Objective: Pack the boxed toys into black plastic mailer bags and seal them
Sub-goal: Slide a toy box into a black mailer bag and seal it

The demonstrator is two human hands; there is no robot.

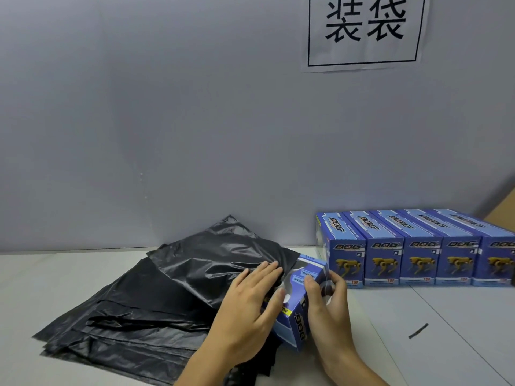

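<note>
A blue cardboard toy box printed with "DOG" lies tilted on the pale grey counter, its long side running toward the wall, right at the edge of a black plastic mailer bag. Whether the box's left side is already inside the bag's mouth cannot be told, because the left hand covers that spot. The right hand grips the box from its right side, thumb curled over the top face and fingers wrapped around the far end. The left hand lies flat with fingers straight and together, palm down on the bag's glossy film, its thumb touching the box's near left edge.

That upper bag sits puffed and creased, one corner rising against the grey wall. Beneath it spreads a loose pile of flat black mailer bags, fanned toward the counter's left front.

Just behind and to the right of the held box stands a row of five matching blue toy boxes, upright, side by side and touching, each showing a yellow robot dog; the nearest one is just beside the right hand's fingers. A small dark strip lies alone on the counter to the right. A white paper sign with two black characters hangs on the wall above the row.
</note>
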